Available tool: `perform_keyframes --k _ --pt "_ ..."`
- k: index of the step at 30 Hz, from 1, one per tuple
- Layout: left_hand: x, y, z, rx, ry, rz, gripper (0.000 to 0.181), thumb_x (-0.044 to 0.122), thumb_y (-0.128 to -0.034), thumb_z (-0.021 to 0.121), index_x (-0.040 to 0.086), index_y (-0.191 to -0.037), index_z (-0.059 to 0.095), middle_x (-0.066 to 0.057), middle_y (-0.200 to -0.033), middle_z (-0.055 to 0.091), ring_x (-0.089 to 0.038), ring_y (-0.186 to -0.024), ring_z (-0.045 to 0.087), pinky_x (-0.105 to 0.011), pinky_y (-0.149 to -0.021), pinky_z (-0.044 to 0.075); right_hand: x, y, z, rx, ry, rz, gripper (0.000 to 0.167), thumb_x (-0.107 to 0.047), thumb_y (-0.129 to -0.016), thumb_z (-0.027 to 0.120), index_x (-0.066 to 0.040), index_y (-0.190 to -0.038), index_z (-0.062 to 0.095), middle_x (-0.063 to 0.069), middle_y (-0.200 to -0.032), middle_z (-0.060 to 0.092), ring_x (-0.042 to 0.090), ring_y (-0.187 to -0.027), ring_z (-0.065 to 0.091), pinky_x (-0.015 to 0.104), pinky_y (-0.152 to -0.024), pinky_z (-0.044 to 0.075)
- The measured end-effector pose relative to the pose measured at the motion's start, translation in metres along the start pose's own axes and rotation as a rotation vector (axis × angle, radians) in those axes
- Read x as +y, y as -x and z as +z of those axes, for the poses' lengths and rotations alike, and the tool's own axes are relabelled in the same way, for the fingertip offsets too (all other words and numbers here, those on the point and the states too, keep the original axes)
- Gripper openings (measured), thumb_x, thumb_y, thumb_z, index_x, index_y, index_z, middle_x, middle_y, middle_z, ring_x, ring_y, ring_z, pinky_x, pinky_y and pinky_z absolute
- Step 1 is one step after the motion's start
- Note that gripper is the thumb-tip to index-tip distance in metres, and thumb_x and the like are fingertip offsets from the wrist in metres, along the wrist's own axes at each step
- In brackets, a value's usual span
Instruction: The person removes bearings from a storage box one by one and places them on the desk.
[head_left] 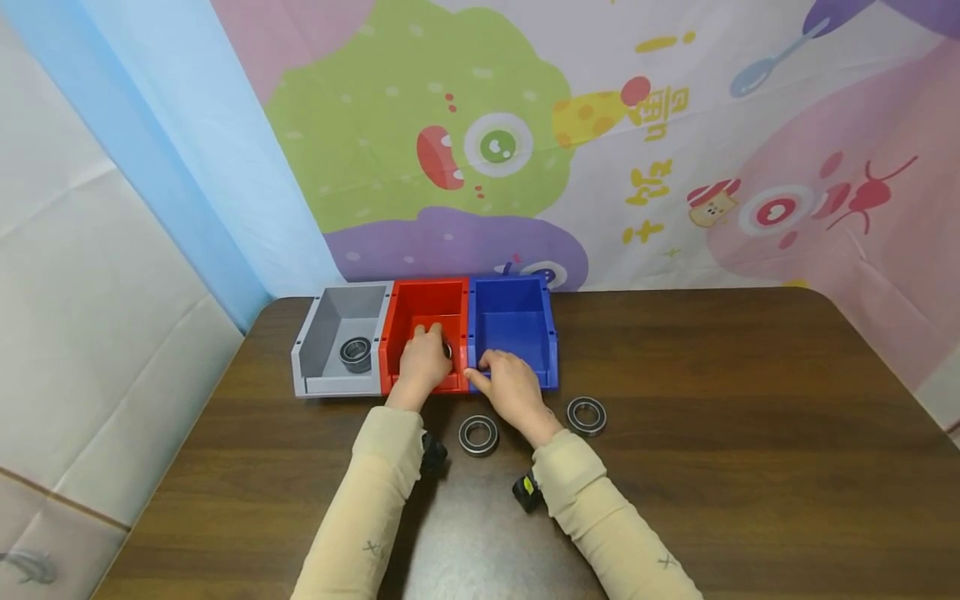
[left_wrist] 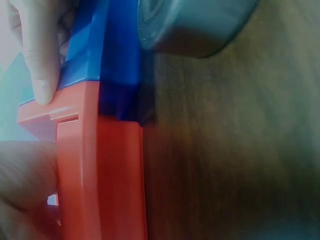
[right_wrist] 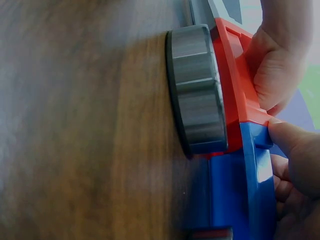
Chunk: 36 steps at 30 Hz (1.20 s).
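My left hand [head_left: 425, 360] reaches down into the red bin [head_left: 399, 329], its fingers around a ball bearing [head_left: 447, 351] that shows only at the hand's right side. Its fingertips are partly hidden. My right hand [head_left: 513, 386] grips the front left corner of the blue bin [head_left: 517, 325]. The thumb [right_wrist: 285, 136] lies on the rim where blue and red meet, and the other fingers curl inside the blue bin. A second bearing [head_left: 478, 436] lies flat on the table between the forearms. Another bearing [head_left: 587, 416] lies right of the right wrist.
A grey bin [head_left: 345, 386] joins the red one on the left and holds a bearing [head_left: 356, 354]. The three bins stand in a row at the back edge of the wooden table [head_left: 750, 433], against a printed cloth [head_left: 660, 267].
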<state>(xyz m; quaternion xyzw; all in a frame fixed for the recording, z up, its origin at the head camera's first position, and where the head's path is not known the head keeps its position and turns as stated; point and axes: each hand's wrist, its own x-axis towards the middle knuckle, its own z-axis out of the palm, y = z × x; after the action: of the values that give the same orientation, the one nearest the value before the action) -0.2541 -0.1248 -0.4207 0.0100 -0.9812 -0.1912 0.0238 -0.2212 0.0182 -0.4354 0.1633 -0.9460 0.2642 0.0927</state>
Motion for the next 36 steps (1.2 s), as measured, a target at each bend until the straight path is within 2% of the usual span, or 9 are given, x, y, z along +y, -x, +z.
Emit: perform_keyframes --k 6,10,20,23,28,32,36 --pt "-0.003 0.007 -0.001 0.109 0.090 0.012 0.037 0.012 -0.0704 0.071 0.003 -0.100 0.050 -0.019 -0.103 0.047 -0.035 -0.087 0.051 -0.045 -0.073 0.049 0.000 0.001 0.000 0.005 -0.010 0.000 0.030 -0.037 -0.084 0.062 -0.007 -0.083 0.063 0.008 -0.081 0.065 0.025 -0.077 0.061 0.035 -0.065 0.047" --pt "-0.004 0.013 -0.005 0.184 0.132 0.045 0.039 0.010 -0.0663 0.073 0.005 -0.097 0.050 -0.017 -0.101 0.046 -0.035 -0.088 0.048 -0.044 -0.070 0.047 0.001 0.000 0.000 0.011 -0.002 -0.007 0.030 -0.037 -0.084 0.062 -0.007 -0.083 0.063 0.009 -0.081 0.065 0.026 -0.077 0.061 0.036 -0.066 0.047" --pt "-0.004 0.029 -0.011 0.300 0.151 0.151 0.041 0.011 -0.0658 0.073 0.006 -0.099 0.051 -0.015 -0.101 0.046 -0.032 -0.091 0.045 -0.041 -0.073 0.044 0.003 0.000 0.000 0.006 -0.001 0.003 0.029 -0.036 -0.084 0.062 -0.007 -0.085 0.063 0.008 -0.083 0.065 0.026 -0.078 0.061 0.036 -0.067 0.048" --pt "-0.005 0.034 -0.011 0.320 0.152 0.170 0.041 0.011 -0.0651 0.074 0.006 -0.099 0.051 -0.015 -0.100 0.046 -0.032 -0.091 0.045 -0.040 -0.072 0.044 0.002 0.001 0.000 0.004 0.000 0.003 0.029 -0.036 -0.084 0.062 -0.007 -0.085 0.063 0.008 -0.082 0.065 0.025 -0.077 0.061 0.035 -0.066 0.048" --pt "-0.004 0.044 -0.015 0.339 0.175 0.167 0.041 0.012 -0.0646 0.075 0.006 -0.098 0.051 -0.015 -0.100 0.046 -0.032 -0.094 0.045 -0.040 -0.073 0.044 0.002 0.001 0.002 0.015 0.000 -0.006 0.028 -0.036 -0.084 0.062 -0.007 -0.084 0.064 0.008 -0.082 0.066 0.025 -0.077 0.061 0.035 -0.066 0.048" --pt "-0.005 0.053 -0.021 0.309 0.186 0.173 0.041 0.013 -0.0646 0.075 0.006 -0.098 0.052 -0.014 -0.099 0.046 -0.031 -0.093 0.045 -0.040 -0.075 0.045 0.001 0.001 0.002 0.015 -0.003 -0.008 0.028 -0.036 -0.084 0.062 -0.007 -0.084 0.064 0.008 -0.082 0.065 0.025 -0.077 0.061 0.035 -0.066 0.047" --pt "-0.006 0.063 -0.029 0.258 0.155 0.194 0.042 0.015 -0.0646 0.076 0.006 -0.099 0.054 -0.013 -0.097 0.047 -0.029 -0.090 0.047 -0.039 -0.072 0.046 0.000 0.000 0.002 0.003 -0.008 -0.002 0.030 -0.037 -0.084 0.062 -0.007 -0.086 0.064 0.008 -0.084 0.066 0.025 -0.078 0.061 0.036 -0.067 0.048"
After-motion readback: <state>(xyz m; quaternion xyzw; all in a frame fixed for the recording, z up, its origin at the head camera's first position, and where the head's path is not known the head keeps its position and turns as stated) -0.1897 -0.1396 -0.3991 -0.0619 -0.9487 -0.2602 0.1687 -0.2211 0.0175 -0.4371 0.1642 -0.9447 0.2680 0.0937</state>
